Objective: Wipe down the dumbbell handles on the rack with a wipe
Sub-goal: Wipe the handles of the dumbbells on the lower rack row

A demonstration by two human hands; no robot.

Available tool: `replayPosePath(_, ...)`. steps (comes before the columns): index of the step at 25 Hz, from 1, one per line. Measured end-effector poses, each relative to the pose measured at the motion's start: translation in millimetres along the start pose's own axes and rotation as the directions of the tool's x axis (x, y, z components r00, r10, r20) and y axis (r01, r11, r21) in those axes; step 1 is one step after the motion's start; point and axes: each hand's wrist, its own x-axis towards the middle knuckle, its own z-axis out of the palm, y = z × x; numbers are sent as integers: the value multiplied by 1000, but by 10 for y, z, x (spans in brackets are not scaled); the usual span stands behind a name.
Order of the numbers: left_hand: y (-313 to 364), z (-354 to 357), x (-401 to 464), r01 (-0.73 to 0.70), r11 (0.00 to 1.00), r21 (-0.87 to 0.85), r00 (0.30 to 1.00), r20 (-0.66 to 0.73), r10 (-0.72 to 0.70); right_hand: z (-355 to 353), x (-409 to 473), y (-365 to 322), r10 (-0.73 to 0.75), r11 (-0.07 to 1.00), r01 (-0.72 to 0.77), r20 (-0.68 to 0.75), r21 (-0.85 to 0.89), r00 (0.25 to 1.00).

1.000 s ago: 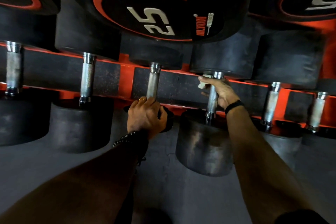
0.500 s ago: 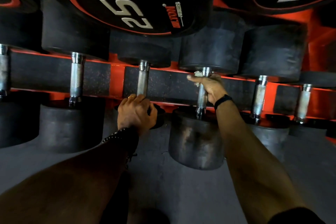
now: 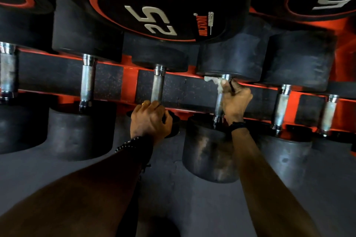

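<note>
A row of black dumbbells with steel handles lies across an orange rack [image 3: 129,71]. My right hand [image 3: 236,102] curls round the upper part of one steel handle [image 3: 218,108], pressing a white wipe [image 3: 213,81] against it just under the far head. My left hand [image 3: 151,120] grips the near end of the neighbouring handle [image 3: 158,87] where it meets the small near head, which is mostly hidden by the hand. A ring shows on one left finger.
More dumbbell handles stand to the left [image 3: 87,82] and right [image 3: 281,106]. A large head marked 25 [image 3: 154,5] overhangs from the upper tier. Grey floor lies below the near heads.
My right hand has closed tighter round the handle, and the wipe now bunches out at its top. The left hand stays on its handle. The view has shifted slightly.
</note>
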Motion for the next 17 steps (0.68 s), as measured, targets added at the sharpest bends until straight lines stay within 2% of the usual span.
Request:
replayPosePath(2,0,0,-13,4,1000,-3,1000,1,-4,-7,-2,33,52,999,-52,-45,-7,998)
replayPosePath(4,4,1,-8,12,1000,6,1000,-7,-12,24,77,69,221,974,-216,-76,69,972)
replayPosePath(7,5,18,-14,3,1000,4,1000,-20,-3,10,249,-34,422,902,-421,9,97,907)
replayPosePath(10,-11,43,-4,5,1000,5,1000,-27,-4,130,171,-194,401,913,-379,-161,151,902)
replayPosePath(11,-27,44,-12,-6,1000,3,1000,-25,6,186,102,-252,415,907,-392,-175,153,893)
replayPosePath(13,-26,42,-33,-14,1000,14,1000,-23,14,207,76,-325,456,885,-446,-51,137,889)
replayPosePath(15,-14,58,-15,-9,1000,20,1000,-27,9,142,138,-327,536,798,-552,135,240,834)
replayPosePath(16,-10,55,-21,-11,1000,16,1000,-17,12,93,153,-309,530,787,-558,174,263,830)
replayPosePath(17,-18,57,-28,-20,999,26,1000,-16,20,73,147,-324,526,787,-544,144,289,838)
